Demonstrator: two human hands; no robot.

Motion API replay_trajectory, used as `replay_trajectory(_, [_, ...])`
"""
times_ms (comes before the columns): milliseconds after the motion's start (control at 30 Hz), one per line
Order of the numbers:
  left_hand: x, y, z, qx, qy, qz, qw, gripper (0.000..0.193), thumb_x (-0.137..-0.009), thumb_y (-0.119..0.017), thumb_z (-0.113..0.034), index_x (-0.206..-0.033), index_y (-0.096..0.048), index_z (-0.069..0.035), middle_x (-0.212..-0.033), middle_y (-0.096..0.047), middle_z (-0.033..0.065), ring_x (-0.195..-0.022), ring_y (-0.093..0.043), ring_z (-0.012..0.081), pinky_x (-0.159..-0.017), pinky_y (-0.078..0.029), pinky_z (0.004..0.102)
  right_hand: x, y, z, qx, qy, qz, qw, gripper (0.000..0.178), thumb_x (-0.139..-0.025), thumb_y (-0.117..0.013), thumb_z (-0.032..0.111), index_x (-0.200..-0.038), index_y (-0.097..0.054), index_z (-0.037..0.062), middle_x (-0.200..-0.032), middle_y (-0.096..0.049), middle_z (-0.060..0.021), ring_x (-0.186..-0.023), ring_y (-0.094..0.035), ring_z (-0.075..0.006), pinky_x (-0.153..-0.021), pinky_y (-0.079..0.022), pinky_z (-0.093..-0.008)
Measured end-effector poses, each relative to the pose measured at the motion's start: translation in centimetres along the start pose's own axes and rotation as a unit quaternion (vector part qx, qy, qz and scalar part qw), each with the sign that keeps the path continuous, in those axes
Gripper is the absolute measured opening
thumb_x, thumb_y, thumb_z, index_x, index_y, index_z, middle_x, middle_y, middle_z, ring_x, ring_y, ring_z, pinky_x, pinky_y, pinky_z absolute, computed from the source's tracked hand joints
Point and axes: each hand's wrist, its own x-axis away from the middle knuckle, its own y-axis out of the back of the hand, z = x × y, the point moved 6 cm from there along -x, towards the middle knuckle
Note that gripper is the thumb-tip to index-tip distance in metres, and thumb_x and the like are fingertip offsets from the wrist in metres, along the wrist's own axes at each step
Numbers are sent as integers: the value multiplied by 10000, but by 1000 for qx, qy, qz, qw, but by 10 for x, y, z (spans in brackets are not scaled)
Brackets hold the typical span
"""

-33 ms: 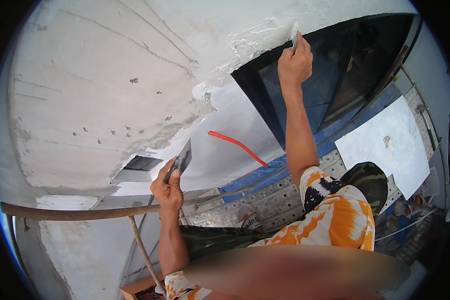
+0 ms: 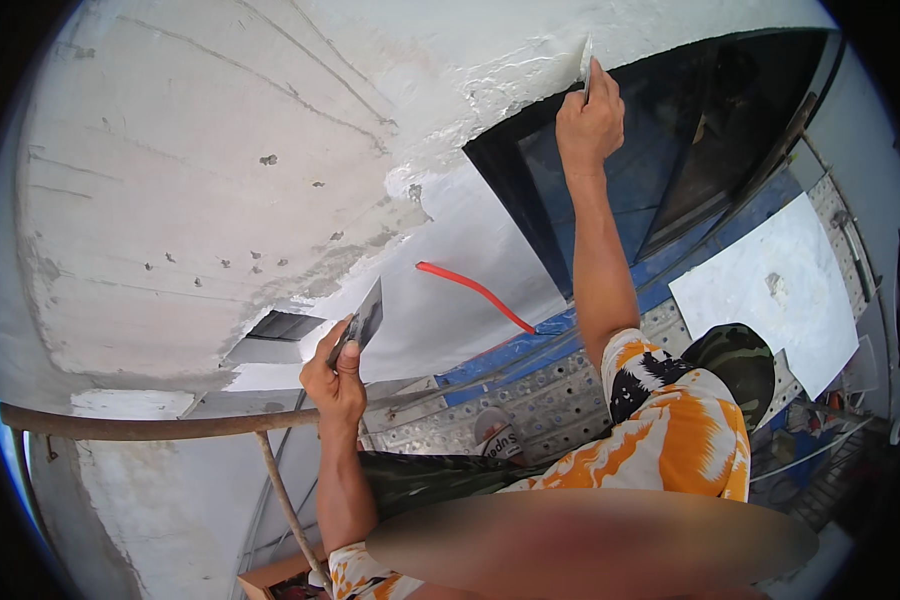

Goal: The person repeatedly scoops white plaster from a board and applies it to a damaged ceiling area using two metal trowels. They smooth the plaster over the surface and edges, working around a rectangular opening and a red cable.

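Note:
My left hand (image 2: 335, 378) is closed round a flat metal plastering trowel (image 2: 368, 318), its blade standing up in front of the white wall. Stretched far forward, my right hand (image 2: 592, 118) grips a putty knife (image 2: 585, 68). The tip of that knife is at the wet white plaster (image 2: 518, 82) just above the dark window (image 2: 620, 170), seemingly touching it. Its handle is mostly hidden in my fingers. Rough, bare grey concrete (image 2: 200, 200) with small holes and scored lines lies left of the plaster.
A red flexible tube (image 2: 475, 287) sticks out from the white wall. Perforated metal scaffold planks (image 2: 560, 375) lie below, with a white board (image 2: 765, 300) on the right. A rusty pipe rail (image 2: 160, 428) crosses the lower left, near a small square opening (image 2: 282, 327).
The putty knife in my right hand has shifted very slightly left and up along the plaster edge. My left hand and its trowel look unchanged.

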Motion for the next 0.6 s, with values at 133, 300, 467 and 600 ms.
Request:
replay_trajectory(133, [2, 3, 0, -14, 14, 2, 1000, 313, -978, -630, -245, -1154, -674, 11, -721, -636, 45, -599, -492, 84, -559, -386, 224, 32, -27, 32, -4, 27, 51, 998, 516, -764, -616, 84, -1280, -617, 89, -1164, -618, -30, -963, -594, -297, -762, -539, -419])
replay_trajectory(300, [-1, -2, 4, -4, 38, 8, 999, 313, -973, -638, -236, -1153, -673, 17, -733, -637, 46, -605, -493, 84, -574, -397, 219, 101, -30, 86, -82, 145, 73, 983, 595, -699, -656, -1, -1286, -615, 90, -1153, -606, -34, -917, -562, -277, -670, -526, -354])
replay_trajectory(467, [3, 2, -2, -13, 8, 4, 1000, 321, -975, -635, -243, -1153, -672, 21, -805, -691, 93, -665, -576, 106, -635, -458, 233, 94, -34, 76, -49, 166, -65, 983, 493, -732, -627, -21, -1207, -669, 103, -1111, -604, -47, -822, -515, -256, -674, -464, -349])
replay_trajectory(600, [7, 3, 0, -11, 57, 29, 998, 322, -974, -633, -241, -1147, -673, 28, -868, -719, 135, -731, -643, 138, -684, -495, 255, 126, -45, 97, -75, 247, -44, 965, 440, -781, -612, 13, -1202, -675, 122, -1084, -606, -60, -798, -507, -245, -688, -457, -344])
